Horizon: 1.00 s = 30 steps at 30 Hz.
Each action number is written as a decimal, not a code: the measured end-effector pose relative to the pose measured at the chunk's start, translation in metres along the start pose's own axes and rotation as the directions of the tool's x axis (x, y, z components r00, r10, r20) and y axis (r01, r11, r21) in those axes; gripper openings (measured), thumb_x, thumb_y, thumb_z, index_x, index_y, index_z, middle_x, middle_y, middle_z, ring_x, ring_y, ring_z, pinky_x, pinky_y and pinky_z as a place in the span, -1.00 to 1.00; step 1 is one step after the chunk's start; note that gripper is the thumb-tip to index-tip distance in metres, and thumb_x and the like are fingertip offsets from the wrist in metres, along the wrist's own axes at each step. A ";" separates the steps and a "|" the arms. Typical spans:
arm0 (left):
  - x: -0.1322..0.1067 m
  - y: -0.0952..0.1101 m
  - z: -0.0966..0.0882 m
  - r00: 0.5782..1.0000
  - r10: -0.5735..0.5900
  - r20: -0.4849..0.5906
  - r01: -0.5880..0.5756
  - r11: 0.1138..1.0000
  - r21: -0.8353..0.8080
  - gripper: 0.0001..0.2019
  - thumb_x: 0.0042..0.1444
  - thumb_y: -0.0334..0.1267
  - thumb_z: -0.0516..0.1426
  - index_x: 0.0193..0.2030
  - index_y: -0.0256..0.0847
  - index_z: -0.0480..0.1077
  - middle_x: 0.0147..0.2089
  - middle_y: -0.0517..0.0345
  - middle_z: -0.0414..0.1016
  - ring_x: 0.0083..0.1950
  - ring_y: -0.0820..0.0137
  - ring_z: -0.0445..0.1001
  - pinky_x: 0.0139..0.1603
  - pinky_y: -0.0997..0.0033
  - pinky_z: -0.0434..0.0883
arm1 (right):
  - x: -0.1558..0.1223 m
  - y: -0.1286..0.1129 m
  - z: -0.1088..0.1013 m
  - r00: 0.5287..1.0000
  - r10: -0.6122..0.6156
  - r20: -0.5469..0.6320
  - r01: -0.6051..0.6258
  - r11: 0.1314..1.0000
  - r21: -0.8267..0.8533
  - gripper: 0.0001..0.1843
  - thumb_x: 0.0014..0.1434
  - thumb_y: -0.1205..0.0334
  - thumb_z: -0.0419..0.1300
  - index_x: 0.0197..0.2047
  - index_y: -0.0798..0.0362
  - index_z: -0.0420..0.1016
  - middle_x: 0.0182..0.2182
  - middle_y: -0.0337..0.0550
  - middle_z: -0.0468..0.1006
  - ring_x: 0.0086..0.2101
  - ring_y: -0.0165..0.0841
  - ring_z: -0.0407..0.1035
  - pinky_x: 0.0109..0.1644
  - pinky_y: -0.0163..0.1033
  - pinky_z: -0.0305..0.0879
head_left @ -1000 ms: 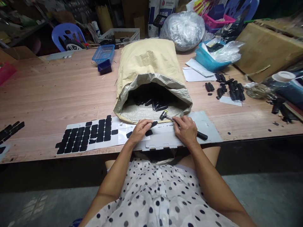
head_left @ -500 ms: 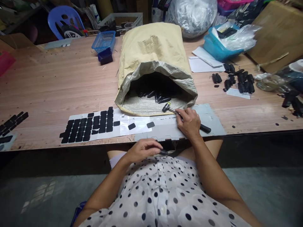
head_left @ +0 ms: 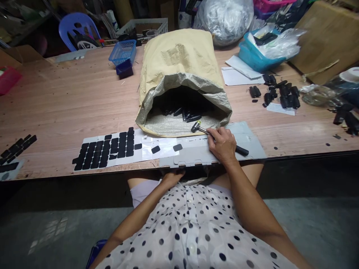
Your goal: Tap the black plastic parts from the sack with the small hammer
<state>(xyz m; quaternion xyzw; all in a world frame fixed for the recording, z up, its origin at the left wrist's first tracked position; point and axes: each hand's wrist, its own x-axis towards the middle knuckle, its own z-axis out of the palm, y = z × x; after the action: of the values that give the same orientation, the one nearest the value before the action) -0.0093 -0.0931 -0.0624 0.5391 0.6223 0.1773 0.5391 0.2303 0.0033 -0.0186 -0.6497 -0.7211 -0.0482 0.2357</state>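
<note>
Right hand (head_left: 223, 144) clamped on black-handled metal hammer (head_left: 202, 130); cream woven-lined sack (head_left: 181, 52) just ahead, swing could snag lip. Left hand (head_left: 171, 180) below wood-grain table (head_left: 84, 97) edge, can't tell grip. Flat black pad (head_left: 177, 147), right hand's left: bump could shift it.

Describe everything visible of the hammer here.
The hammer has a shiny head with a yellow-green far tip, a slim metallic-looking shaft and a black grip. The right hand holds it from above, hiding its middle. It slants over the grey sheet, head leftward, overlapping the open sack in this view; whether it touches either cannot be told.
</note>
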 end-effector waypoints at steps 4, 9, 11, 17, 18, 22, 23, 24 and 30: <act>-0.035 0.036 -0.012 0.969 0.154 0.193 -0.140 0.987 -0.084 -0.71 0.12 0.00 0.24 -0.34 -0.19 0.61 -0.37 0.12 0.58 -0.31 0.35 0.50 -0.25 0.40 0.40 | -0.001 -0.001 0.001 1.000 0.002 -0.029 -0.002 1.000 0.005 -0.65 0.31 0.20 0.05 0.02 -0.07 0.60 -0.28 -0.04 0.42 -0.21 -0.17 0.20 -0.13 -0.13 0.10; -0.050 0.078 -0.020 0.962 0.274 0.010 -0.253 0.901 -0.351 -0.59 0.11 0.13 0.26 -0.37 -0.24 0.59 -0.43 0.12 0.52 -0.46 0.47 0.39 -0.39 0.45 0.38 | -0.001 -0.002 0.001 0.999 0.008 -0.035 -0.008 1.000 0.007 -0.67 0.29 0.21 0.07 0.01 -0.08 0.60 -0.28 -0.03 0.42 -0.21 -0.16 0.20 -0.14 -0.12 0.11; -0.044 0.088 -0.023 0.967 0.239 -0.086 -0.253 0.873 -0.416 -0.57 0.07 0.16 0.29 -0.39 -0.24 0.57 -0.48 0.16 0.48 -0.53 0.51 0.33 -0.47 0.47 0.35 | -0.001 -0.001 0.001 0.999 0.007 -0.035 -0.006 1.000 0.009 -0.67 0.29 0.21 0.07 0.00 -0.08 0.61 -0.28 -0.03 0.42 -0.21 -0.17 0.20 -0.14 -0.12 0.11; -0.029 0.090 -0.030 0.950 0.210 -0.232 -0.295 0.849 -0.439 -0.59 -0.03 0.13 0.34 -0.48 -0.24 0.54 -0.52 0.20 0.47 -0.57 0.56 0.28 -0.53 0.49 0.33 | -0.001 -0.001 0.001 0.999 -0.006 -0.040 0.006 1.000 0.012 -0.67 0.29 0.22 0.07 0.01 -0.07 0.61 -0.28 -0.04 0.42 -0.22 -0.17 0.21 -0.15 -0.13 0.12; -0.029 0.088 -0.030 0.951 0.206 -0.230 -0.289 0.853 -0.434 -0.60 -0.03 0.12 0.34 -0.48 -0.24 0.54 -0.52 0.20 0.47 -0.57 0.56 0.28 -0.53 0.49 0.34 | -0.001 -0.001 0.001 0.999 -0.009 -0.039 0.009 1.000 0.007 -0.67 0.30 0.22 0.07 0.01 -0.07 0.61 -0.28 -0.04 0.43 -0.22 -0.18 0.21 -0.16 -0.13 0.12; -0.031 0.084 -0.031 0.958 0.190 -0.217 -0.267 0.865 -0.425 -0.61 -0.03 0.10 0.34 -0.49 -0.24 0.55 -0.53 0.20 0.47 -0.58 0.56 0.28 -0.54 0.50 0.34 | -0.001 -0.001 0.000 0.999 -0.014 -0.040 0.014 1.000 -0.003 -0.66 0.32 0.22 0.05 0.00 -0.08 0.61 -0.29 -0.05 0.44 -0.22 -0.18 0.23 -0.16 -0.14 0.11; -0.031 0.084 -0.031 0.956 0.190 -0.221 -0.269 0.866 -0.421 -0.61 -0.03 0.10 0.34 -0.49 -0.24 0.55 -0.53 0.20 0.47 -0.58 0.56 0.28 -0.54 0.50 0.33 | -0.001 -0.001 0.000 0.999 -0.012 -0.040 0.012 1.000 -0.001 -0.66 0.32 0.22 0.05 0.00 -0.08 0.61 -0.29 -0.04 0.44 -0.22 -0.18 0.23 -0.16 -0.14 0.11; -0.031 0.084 -0.031 0.953 0.195 -0.230 -0.277 0.867 -0.413 -0.62 -0.03 0.09 0.34 -0.49 -0.24 0.55 -0.53 0.19 0.48 -0.58 0.56 0.28 -0.54 0.50 0.33 | -0.001 -0.001 0.000 0.999 -0.010 -0.039 0.010 1.000 0.002 -0.67 0.32 0.22 0.05 0.00 -0.08 0.61 -0.28 -0.04 0.44 -0.22 -0.18 0.22 -0.16 -0.14 0.11; -0.032 0.088 -0.033 0.892 0.327 -0.313 -0.406 0.883 -0.237 -0.69 0.08 0.00 0.29 -0.49 -0.19 0.56 -0.47 0.16 0.52 -0.52 0.49 0.36 -0.45 0.44 0.41 | -0.001 -0.001 0.001 1.000 -0.003 -0.024 0.003 1.000 0.016 -0.66 0.28 0.24 0.08 0.03 -0.08 0.61 -0.27 -0.02 0.43 -0.21 -0.17 0.20 -0.16 -0.13 0.11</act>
<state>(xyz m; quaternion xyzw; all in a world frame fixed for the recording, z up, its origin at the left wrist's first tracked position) -0.0011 -0.0772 0.0352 0.5326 0.5404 0.4379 0.4822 0.2295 0.0030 -0.0198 -0.6460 -0.7196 -0.0504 0.2495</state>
